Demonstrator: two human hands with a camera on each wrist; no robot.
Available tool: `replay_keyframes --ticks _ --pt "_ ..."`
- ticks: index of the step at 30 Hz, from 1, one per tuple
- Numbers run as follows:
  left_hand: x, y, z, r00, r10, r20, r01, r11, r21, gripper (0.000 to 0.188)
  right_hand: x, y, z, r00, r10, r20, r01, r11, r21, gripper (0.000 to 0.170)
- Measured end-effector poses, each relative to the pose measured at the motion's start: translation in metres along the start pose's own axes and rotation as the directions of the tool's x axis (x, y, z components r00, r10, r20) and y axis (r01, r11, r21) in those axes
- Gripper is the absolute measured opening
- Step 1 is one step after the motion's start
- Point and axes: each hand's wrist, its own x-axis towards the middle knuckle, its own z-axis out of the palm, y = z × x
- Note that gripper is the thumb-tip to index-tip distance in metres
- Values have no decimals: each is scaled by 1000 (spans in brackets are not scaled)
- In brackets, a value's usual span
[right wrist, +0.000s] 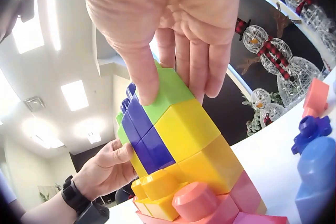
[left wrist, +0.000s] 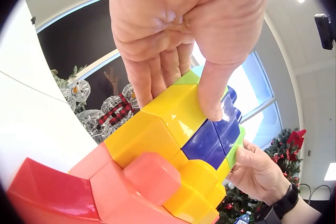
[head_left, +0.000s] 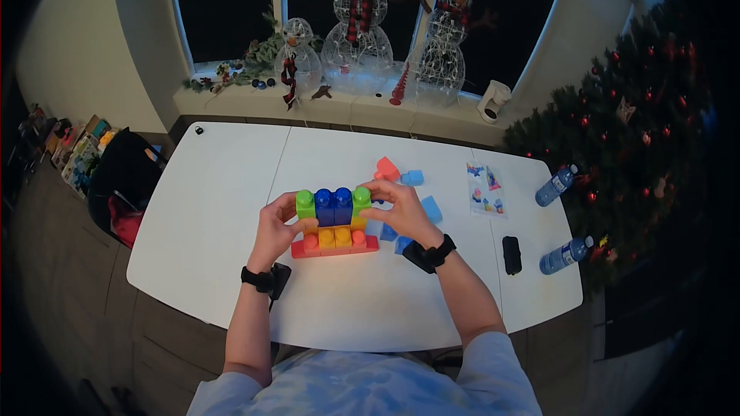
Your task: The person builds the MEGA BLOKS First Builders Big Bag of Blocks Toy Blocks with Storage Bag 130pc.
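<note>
Nearest is the tie-dye shirt (head_left: pixel 339 385) of the person, forearms reaching over the white table (head_left: pixel 216 223). A black wristband sits on each wrist.

The left hand (head_left: pixel 276 233) grips the left end of the block structure (head_left: pixel 334 223), thumb on the front face, fingers straight-set behind; the opening is only the width of the block between. The right hand (head_left: pixel 405 212) pinches the right end likewise, its thumb on the green block (right wrist: pixel 168 94) and its fingers behind.

The structure stands upright near the table's middle: red and salmon base, orange and yellow blocks above, dark blue blocks (head_left: pixel 334 206) centrally, green at both upper ends. Whether its base touches the table cannot be told.

Beside and beyond the right hand lie loose blue blocks (head_left: pixel 431 209), a light blue block (head_left: pixel 412 178) and a salmon block (head_left: pixel 386 169). Farther right are a black case (head_left: pixel 511 255), a printed sheet (head_left: pixel 486 189) and two water bottles (head_left: pixel 566 255).

Beyond the table, wire snowmen (head_left: pixel 358 19) stand on the window ledge (head_left: pixel 231 108); a decorated tree (head_left: pixel 617 131) stands to the right.
</note>
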Motion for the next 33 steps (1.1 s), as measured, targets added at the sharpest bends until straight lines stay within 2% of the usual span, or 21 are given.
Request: replay_keyframes --ticks 11,13,14,16,18,19,21,22,24,27,28,31,32,33 --pt "1 -1 0 1000 15 -5 -15 1000 17 48 -1 -1 2 1000 -29 -12 28 997 -70 41" --pt "1 -2 -1 1000 19 12 -19 1000 18 49 -2 -8 -2 998 -57 33 63 976 -209 41" --pt "0 0 -2 1000 14 14 -14 1000 19 49 -3 -11 -8 998 -54 32 59 977 -206 41" --pt "2 3 -2 1000 16 16 -17 998 59 49 -5 -16 -34 996 -32 -79 20 988 -152 41" --pt "3 0 -3 1000 14 19 -15 999 44 49 -12 -24 -64 973 41 -228 -93 971 -222 35" --pt "3 -1 -3 1000 12 22 -13 999 31 48 -20 -21 -77 973 41 -226 -94 970 -225 35" --pt "3 2 -3 1000 15 21 -16 999 36 48 -37 -10 -92 974 165 -155 -216 884 -414 27" --pt "4 2 -2 1000 18 20 -19 999 45 48 -45 -3 -90 973 165 -159 -218 882 -417 27" --pt "5 0 -4 999 22 24 -23 999 43 48 -65 10 -84 977 215 -7 -182 806 -564 24" --pt "4 0 -2 999 25 26 -27 998 48 48 -85 14 -67 956 294 3 -247 810 -531 25" --pt "4 2 -2 999 33 26 -34 998 59 47 -88 19 -63 946 322 37 -249 794 -554 34" --pt "3 4 -3 1000 1 20 -3 997 79 47 -91 29 -37 923 385 9 -327 797 -508 44" --pt "4 4 -3 1000 2 25 -4 997 80 47 -92 38 -29 923 386 4 -331 796 -506 44" --pt "4 2 -3 1000 15 26 -17 997 72 47 -91 49 -22 955 296 -2 -247 794 -555 47"
